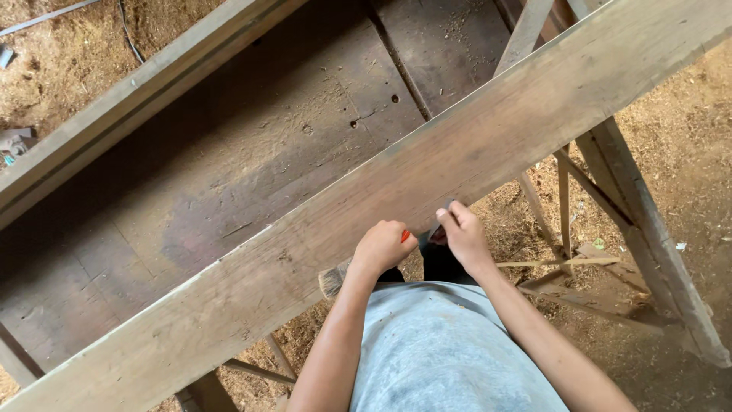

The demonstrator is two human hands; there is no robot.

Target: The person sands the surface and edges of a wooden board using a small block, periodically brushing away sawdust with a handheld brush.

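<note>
Long wooden plank [320, 229] crossing the frame diagonally on a trestle [640, 221], its near edge at lower centre met by the left hand [381, 248], fisted around a red-tipped tool, and the right hand [463, 235], pinching a small dark object; no finished marking visible.

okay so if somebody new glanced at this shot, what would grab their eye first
A long, weathered wooden plank runs diagonally across the frame, over a dark worn workbench top. At its near edge, the left hand grips something with a red tip, and the right hand presses a small dark object against the plank.
</note>
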